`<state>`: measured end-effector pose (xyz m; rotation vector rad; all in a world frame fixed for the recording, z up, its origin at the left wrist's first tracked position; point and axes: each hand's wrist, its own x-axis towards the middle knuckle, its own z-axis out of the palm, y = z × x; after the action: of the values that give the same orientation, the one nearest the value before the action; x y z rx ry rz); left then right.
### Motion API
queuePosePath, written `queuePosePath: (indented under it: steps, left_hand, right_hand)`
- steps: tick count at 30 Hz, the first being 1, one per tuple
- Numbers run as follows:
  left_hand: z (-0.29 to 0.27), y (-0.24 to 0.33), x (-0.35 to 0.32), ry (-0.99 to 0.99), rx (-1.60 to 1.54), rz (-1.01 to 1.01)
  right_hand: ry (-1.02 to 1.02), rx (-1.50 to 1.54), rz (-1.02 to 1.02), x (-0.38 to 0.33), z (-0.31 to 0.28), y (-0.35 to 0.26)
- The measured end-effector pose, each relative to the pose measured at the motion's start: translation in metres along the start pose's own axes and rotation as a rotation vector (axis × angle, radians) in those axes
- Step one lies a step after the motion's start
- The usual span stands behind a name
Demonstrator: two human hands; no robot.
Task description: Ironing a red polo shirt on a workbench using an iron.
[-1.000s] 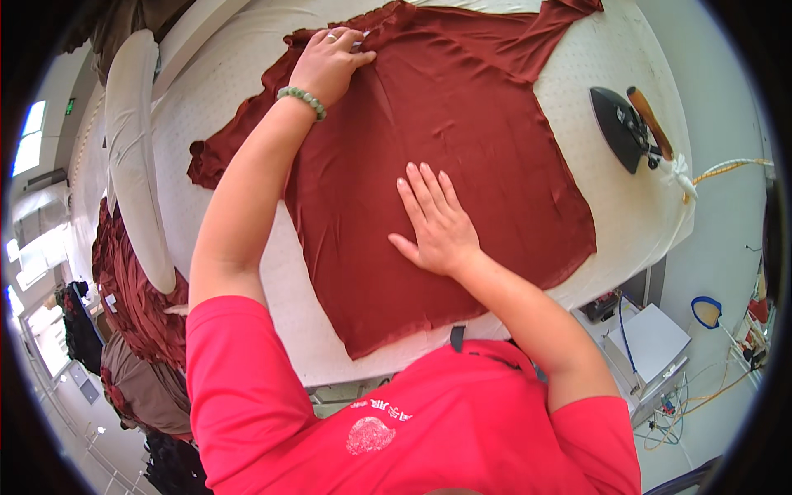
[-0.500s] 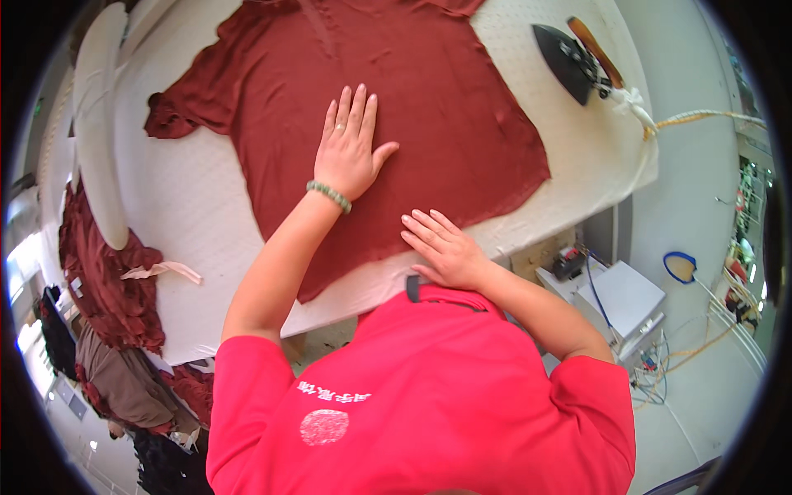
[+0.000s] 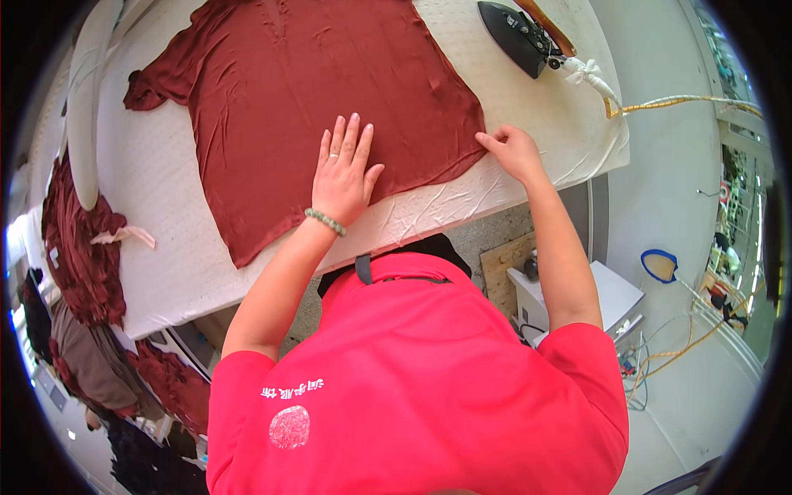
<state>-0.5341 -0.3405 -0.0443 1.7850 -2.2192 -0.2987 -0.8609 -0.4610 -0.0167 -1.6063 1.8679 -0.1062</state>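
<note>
Covering most of the white padded ironing table, dark red garment lies spread flat, one sleeve toward table's left end. Left hand open, palm down, fingers spread on garment's near hem; right hand pinching garment's lower right corner at table edge. Black iron rests on table's far right, well apart from both hands.

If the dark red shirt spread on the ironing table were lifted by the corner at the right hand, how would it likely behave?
The dark red shirt would probably droop and fold: it lies thin and flat with fine ripples. It looks light, so the right hand pinching its corner could likely raise it alone. With the left hand pressed flat on it, it would likely stretch rather than slide on the padded table.
</note>
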Motion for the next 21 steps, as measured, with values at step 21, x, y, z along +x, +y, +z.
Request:
queuePosePath:
  steps: [21]
  left_hand:
    - [0.007,0.017,-0.005,0.046,0.212,-0.102]
  right_hand:
    - [-0.436,0.668,-0.410,0.018,-0.055,-0.003]
